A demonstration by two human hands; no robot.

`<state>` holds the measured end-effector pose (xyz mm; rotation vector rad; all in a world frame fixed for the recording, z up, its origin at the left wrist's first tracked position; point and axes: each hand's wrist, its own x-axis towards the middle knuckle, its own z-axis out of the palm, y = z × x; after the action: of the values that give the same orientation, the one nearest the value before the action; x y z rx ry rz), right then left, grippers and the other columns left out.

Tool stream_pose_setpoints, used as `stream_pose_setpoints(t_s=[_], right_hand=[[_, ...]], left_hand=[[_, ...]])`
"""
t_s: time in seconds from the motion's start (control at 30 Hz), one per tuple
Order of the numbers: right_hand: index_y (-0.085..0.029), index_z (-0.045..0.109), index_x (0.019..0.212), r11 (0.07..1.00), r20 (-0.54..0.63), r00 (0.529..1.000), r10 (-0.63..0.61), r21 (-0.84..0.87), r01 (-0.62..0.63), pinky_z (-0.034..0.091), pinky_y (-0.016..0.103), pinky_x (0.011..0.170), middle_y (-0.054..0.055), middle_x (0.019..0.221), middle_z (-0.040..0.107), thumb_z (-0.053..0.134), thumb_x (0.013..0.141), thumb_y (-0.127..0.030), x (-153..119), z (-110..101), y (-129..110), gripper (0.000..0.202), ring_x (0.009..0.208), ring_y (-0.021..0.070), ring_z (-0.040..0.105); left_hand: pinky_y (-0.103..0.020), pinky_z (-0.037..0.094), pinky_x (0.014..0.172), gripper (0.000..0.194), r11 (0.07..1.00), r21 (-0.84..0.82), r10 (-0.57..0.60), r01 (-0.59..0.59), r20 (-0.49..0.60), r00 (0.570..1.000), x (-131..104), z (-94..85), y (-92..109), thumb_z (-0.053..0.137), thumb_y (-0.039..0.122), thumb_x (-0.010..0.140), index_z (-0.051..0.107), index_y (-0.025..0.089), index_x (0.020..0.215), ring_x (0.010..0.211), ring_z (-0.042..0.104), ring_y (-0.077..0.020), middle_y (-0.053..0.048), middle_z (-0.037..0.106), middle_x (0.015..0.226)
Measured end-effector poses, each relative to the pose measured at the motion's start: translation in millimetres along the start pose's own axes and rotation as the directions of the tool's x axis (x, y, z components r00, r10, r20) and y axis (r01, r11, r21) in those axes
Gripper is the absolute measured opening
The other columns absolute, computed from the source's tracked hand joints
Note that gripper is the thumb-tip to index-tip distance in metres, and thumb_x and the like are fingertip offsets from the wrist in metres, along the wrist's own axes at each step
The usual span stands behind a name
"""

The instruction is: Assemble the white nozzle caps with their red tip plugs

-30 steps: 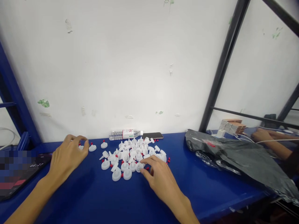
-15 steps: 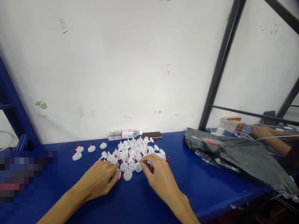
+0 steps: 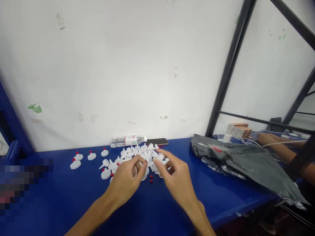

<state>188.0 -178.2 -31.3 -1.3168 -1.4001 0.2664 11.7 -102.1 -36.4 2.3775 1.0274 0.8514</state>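
Note:
A pile of white nozzle caps (image 3: 131, 151) with small red tips among them lies on the blue table. At its front edge is my left hand (image 3: 129, 175), thumb and fingers closed in a pinch. A red speck shows by its fingertips, but whether it is held I cannot tell. A white round cap (image 3: 145, 174) shows just under those fingers. My right hand (image 3: 176, 170) is over the right side of the pile, thumb and index finger closed about a white nozzle cap (image 3: 159, 156). Two loose red tips (image 3: 151, 179) lie between the hands. Near my left wrist sits a red-tipped cap (image 3: 105, 174).
Several red-tipped white caps (image 3: 92, 155) stand at the left. Behind the pile, a clear water bottle (image 3: 130, 141) lies beside a dark phone (image 3: 158, 141). A grey plastic bag (image 3: 236, 164) covers the right side, near a black post (image 3: 228, 72). A mirror-like scene appears beyond it.
My left hand has moved right and come in front of the pile. My right hand has shifted slightly right and up, and a white nozzle cap now shows between its fingers. The view has shifted slightly.

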Motion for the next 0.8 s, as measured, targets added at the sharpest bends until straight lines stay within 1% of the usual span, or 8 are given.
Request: stream_pose_setpoints(t_s=[0.1, 0.27, 0.4, 0.47, 0.53, 0.63, 0.7, 0.8], right_hand=[[-0.027, 0.075, 0.129, 0.997, -0.082, 0.994, 0.071, -0.005, -0.071, 0.049, 0.024, 0.056, 0.001, 0.095, 0.079, 0.066, 0.099, -0.052, 4, -18, 2, 0.04, 0.06, 0.0127, 0.067], [-0.027, 0.076, 0.126, 0.998, -0.098, 0.993, 0.066, 0.005, -0.065, 0.052, 0.024, 0.06, 0.003, 0.105, 0.079, 0.066, 0.099, -0.051, 5, -22, 0, 0.038, 0.064, 0.0125, 0.069], [-0.027, 0.076, 0.126, 0.999, -0.072, 0.997, 0.04, -0.009, -0.04, 0.049, 0.023, 0.058, 0.001, 0.099, 0.079, 0.066, 0.099, -0.046, 5, -16, -4, 0.035, 0.061, 0.0109, 0.065], [-0.027, 0.074, 0.129, 0.999, -0.07, 0.997, 0.041, -0.017, -0.042, 0.049, 0.023, 0.058, 0.001, 0.1, 0.079, 0.068, 0.097, -0.044, 5, -15, -5, 0.036, 0.06, 0.0105, 0.065], [-0.027, 0.071, 0.133, 0.998, -0.067, 0.996, 0.052, -0.023, -0.053, 0.051, 0.023, 0.062, 0.002, 0.105, 0.079, 0.072, 0.095, -0.042, 6, -15, -3, 0.041, 0.063, 0.0111, 0.068], [-0.025, 0.074, 0.126, 0.997, -0.037, 0.998, 0.059, -0.056, -0.061, 0.052, 0.026, 0.067, 0.001, 0.099, 0.08, 0.077, 0.091, -0.037, 7, -17, 0, 0.038, 0.065, 0.0133, 0.07], [-0.025, 0.077, 0.119, 0.996, -0.005, 0.999, 0.051, -0.074, -0.051, 0.052, 0.027, 0.069, 0.001, 0.095, 0.081, 0.081, 0.089, -0.034, 7, -18, 1, 0.031, 0.063, 0.0138, 0.068], [-0.026, 0.079, 0.12, 0.997, 0.051, 0.998, 0.029, -0.069, -0.026, 0.054, 0.029, 0.072, 0.001, 0.103, 0.082, 0.082, 0.089, -0.031, 6, -18, 1, 0.031, 0.063, 0.0139, 0.067]], left_hand=[[-0.031, 0.041, 0.071, 0.016, 0.988, 0.138, 0.046, -0.062, 0.113, 0.993, 4, 13.3, -12, 0.056, 0.03, 0.099, 0.071, 0.026, 0.099, 0.077, 0.064, -0.0184, 0.001, 0.068, 0.087], [-0.032, 0.036, 0.065, 0.021, 0.915, 0.348, 0.117, -0.203, 0.254, 0.96, 2, 33.0, -23, 0.057, 0.023, 0.102, 0.074, 0.025, 0.115, 0.088, 0.071, -0.0256, -0.008, 0.069, 0.115], [-0.031, 0.028, 0.058, 0.028, 0.861, 0.433, 0.162, -0.267, 0.263, 0.951, -3, 43.6, -20, 0.047, 0.01, 0.1, 0.073, 0.019, 0.1, 0.093, 0.07, -0.0309, -0.012, 0.069, 0.112], [-0.031, 0.031, 0.057, 0.031, 0.865, 0.418, 0.19, -0.276, 0.236, 0.953, -6, 45.1, -20, 0.043, 0.011, 0.101, 0.073, 0.02, 0.1, 0.091, 0.071, -0.0303, -0.011, 0.07, 0.111], [-0.032, 0.039, 0.059, 0.032, 0.891, 0.368, 0.214, -0.267, 0.178, 0.96, -7, 42.2, -23, 0.041, 0.017, 0.103, 0.073, 0.021, 0.106, 0.092, 0.073, -0.0303, -0.011, 0.072, 0.114], [-0.035, 0.053, 0.072, 0.033, 0.948, 0.229, 0.218, -0.22, 0.034, 0.975, -5, 28.6, -27, 0.041, 0.029, 0.105, 0.073, 0.024, 0.112, 0.097, 0.074, -0.0275, -0.008, 0.077, 0.115], [-0.034, 0.056, 0.074, 0.033, 0.981, 0.112, 0.166, -0.155, -0.088, 0.982, -3, 15.6, -27, 0.046, 0.04, 0.104, 0.075, 0.025, 0.11, 0.078, 0.073, -0.021, -0.004, 0.08, 0.109], [-0.029, 0.055, 0.059, 0.036, 0.995, -0.088, 0.027, -0.047, -0.214, 0.976, 0, -2.5, -20, 0.06, 0.055, 0.098, 0.078, 0.025, 0.105, 0.053, 0.06, -0.0135, -0.004, 0.082, 0.101]])
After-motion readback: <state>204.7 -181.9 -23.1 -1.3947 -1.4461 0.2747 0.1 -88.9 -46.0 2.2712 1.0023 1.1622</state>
